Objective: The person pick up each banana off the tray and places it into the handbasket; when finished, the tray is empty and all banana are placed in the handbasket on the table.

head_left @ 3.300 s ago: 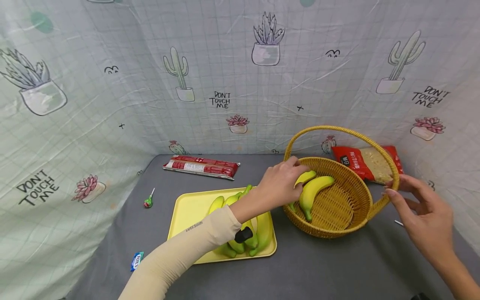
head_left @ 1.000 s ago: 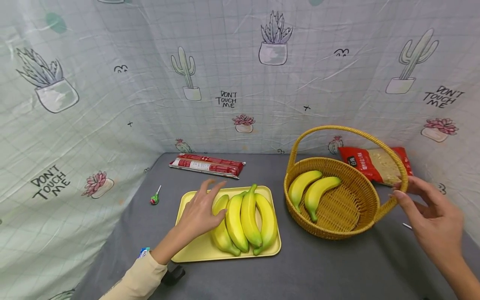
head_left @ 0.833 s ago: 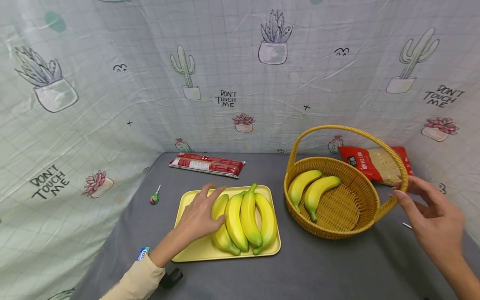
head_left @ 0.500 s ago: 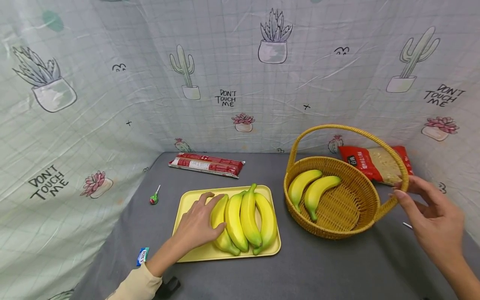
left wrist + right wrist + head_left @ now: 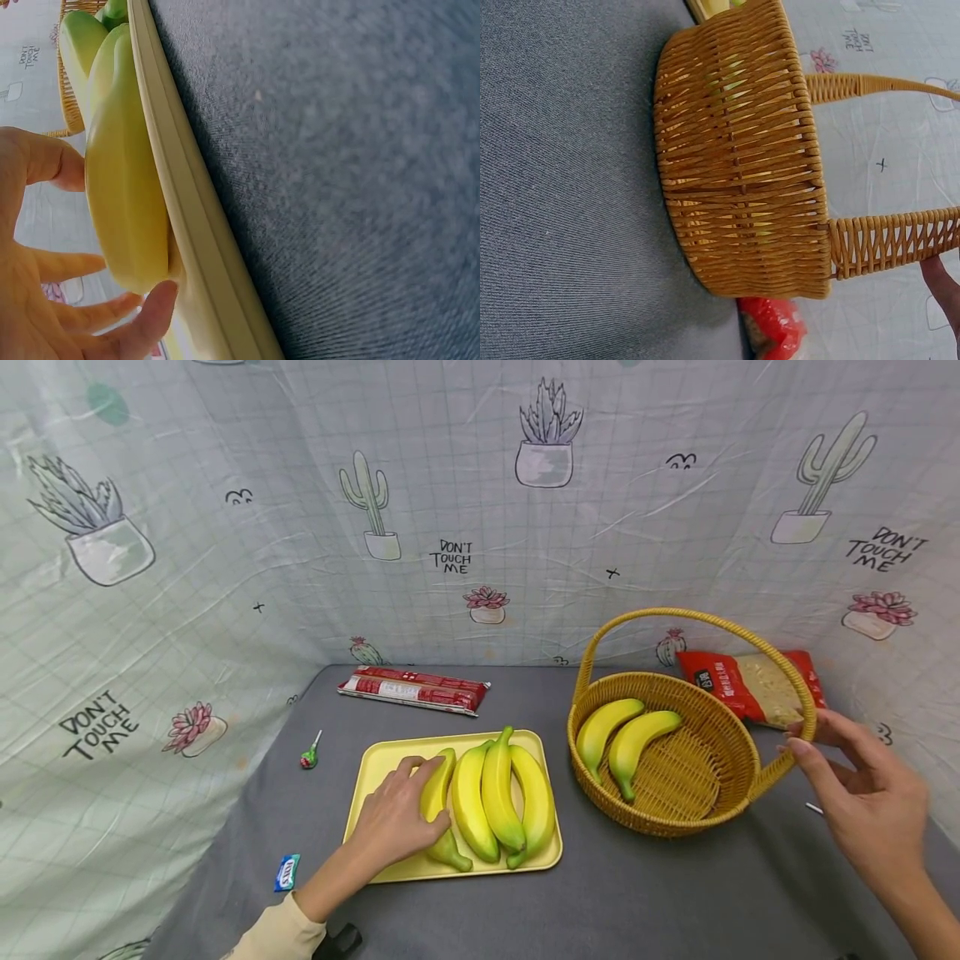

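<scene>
My left hand (image 5: 397, 814) reaches over the leftmost banana (image 5: 437, 789) on a pale yellow tray (image 5: 371, 768). In the left wrist view, thumb and fingers curve around that banana (image 5: 127, 187) from opposite sides, fingertips right at its skin. Several bananas lie side by side on the tray. To the right stands a woven basket (image 5: 660, 828) with two more bananas (image 5: 637, 747) at its left side. My right hand (image 5: 862, 785) pinches the right side of the basket's arched handle (image 5: 798, 693) between thumb and fingers.
A long red packet (image 5: 416, 690) lies behind the tray. Behind the basket is a red bag (image 5: 757, 687). A lollipop (image 5: 308, 757) and a small blue-green packet (image 5: 287, 872) lie at left. A white stick (image 5: 814, 810) shows beside the right hand. Printed curtains surround the table.
My left hand has come back from the basket, where a second banana now lies, and lowered around the leftmost tray banana, whose lower end has shifted slightly left. The right hand stays on the handle.
</scene>
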{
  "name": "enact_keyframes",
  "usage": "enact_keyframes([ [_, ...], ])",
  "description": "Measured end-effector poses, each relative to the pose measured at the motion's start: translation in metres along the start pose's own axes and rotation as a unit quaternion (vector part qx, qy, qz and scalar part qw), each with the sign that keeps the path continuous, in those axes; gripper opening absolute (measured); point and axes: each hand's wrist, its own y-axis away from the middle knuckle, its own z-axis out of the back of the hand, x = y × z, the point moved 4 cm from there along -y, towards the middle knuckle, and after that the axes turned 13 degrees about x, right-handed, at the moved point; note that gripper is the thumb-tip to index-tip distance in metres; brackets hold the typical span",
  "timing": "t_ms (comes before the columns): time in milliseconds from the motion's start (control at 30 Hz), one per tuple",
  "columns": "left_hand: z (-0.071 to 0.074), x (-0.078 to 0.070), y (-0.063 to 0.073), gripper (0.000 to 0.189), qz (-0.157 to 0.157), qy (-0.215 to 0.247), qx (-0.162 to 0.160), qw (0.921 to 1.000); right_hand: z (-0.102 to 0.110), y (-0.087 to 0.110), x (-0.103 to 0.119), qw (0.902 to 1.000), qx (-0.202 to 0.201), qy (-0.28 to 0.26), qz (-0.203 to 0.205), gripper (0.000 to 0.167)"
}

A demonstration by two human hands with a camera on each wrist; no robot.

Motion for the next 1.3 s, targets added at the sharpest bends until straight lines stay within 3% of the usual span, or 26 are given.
enact_keyframes([
  [333, -0.002, 0.014, -0.001, 0.065, 0.012, 0.006, 0.001, 0.9999, 0.000, -0.001, 0.000, 0.9999, 0.005, -0.009, -0.004, 0.044],
  [533, 0.000, 0.022, -0.002, 0.063, 0.004, 0.008, -0.018, 0.9998, -0.001, -0.002, 0.000, 1.0000, 0.004, -0.001, 0.007, 0.044],
  [900, 0.002, 0.025, -0.001, 0.061, -0.002, 0.018, -0.018, 0.9997, -0.001, -0.001, -0.001, 1.0000, 0.004, -0.005, -0.006, 0.045],
  [1300, 0.002, 0.031, 0.000, 0.063, 0.020, 0.023, -0.009, 0.9995, 0.000, 0.000, -0.001, 0.9999, 0.005, -0.007, -0.007, 0.044],
])
